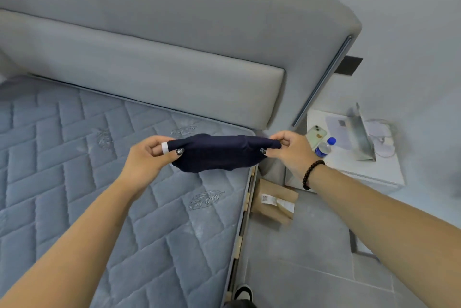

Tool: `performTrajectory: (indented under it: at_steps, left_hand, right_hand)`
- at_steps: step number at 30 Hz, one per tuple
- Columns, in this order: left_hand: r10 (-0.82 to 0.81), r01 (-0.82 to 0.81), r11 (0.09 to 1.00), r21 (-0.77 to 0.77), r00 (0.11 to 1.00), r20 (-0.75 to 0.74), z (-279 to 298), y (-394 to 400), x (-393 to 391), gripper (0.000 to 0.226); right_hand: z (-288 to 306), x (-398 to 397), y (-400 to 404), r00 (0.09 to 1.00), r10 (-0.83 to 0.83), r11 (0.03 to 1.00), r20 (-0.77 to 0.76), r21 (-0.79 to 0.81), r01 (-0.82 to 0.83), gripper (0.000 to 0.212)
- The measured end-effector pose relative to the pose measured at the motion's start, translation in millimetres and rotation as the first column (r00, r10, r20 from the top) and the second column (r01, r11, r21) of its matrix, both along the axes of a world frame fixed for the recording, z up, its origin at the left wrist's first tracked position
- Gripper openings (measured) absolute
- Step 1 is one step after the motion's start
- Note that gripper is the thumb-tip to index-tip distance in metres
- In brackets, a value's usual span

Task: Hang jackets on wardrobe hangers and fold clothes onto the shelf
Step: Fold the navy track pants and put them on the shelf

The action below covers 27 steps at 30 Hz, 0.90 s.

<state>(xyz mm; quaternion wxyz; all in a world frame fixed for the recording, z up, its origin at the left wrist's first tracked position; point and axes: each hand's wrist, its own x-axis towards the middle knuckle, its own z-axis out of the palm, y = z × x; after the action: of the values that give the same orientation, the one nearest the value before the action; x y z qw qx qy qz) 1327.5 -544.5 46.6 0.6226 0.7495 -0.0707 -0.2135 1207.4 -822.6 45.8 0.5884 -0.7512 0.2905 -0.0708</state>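
Note:
A small dark navy garment [219,152] is stretched between both hands, a little above the right corner of the mattress [99,170]. My left hand [152,155] pinches its left end, where a white tag shows at the fingers. My right hand [290,149] pinches its right end; a dark bead bracelet circles that wrist. The cloth sags in the middle and hangs down slightly below my fingers. No wardrobe, hanger or shelf is in view.
A grey padded headboard [174,58] runs behind the quilted blue-grey mattress. To the right stands a white bedside table [361,165] with a phone [315,135], a water bottle [324,148] and a grey stand. A brown paper parcel [274,203] lies on the tiled floor.

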Motion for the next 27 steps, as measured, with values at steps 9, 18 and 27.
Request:
performTrajectory:
  at_steps: [9, 18, 27]
  left_hand:
    - [-0.030, 0.063, 0.995, 0.077, 0.930, -0.366, -106.7, 66.4, -108.7, 0.017]
    - [0.079, 0.015, 0.982, 0.189, 0.874, -0.480, -192.9, 84.3, -127.0, 0.019]
    - [0.180, -0.078, 0.964, 0.255, 0.896, -0.406, -285.8, 45.2, -17.5, 0.024]
  right_hand:
    - [-107.8, -111.2, 47.2, 0.883, 0.251, 0.968, -0.397, 0.131, -0.216, 0.028]
    - [-190.1, -112.0, 60.1, 0.768, 0.376, 0.925, -0.518, 0.262, -0.276, 0.024]
    - [-298.5, 6.5, 43.0, 0.923, 0.075, 0.962, -0.377, 0.271, 0.032, 0.027]
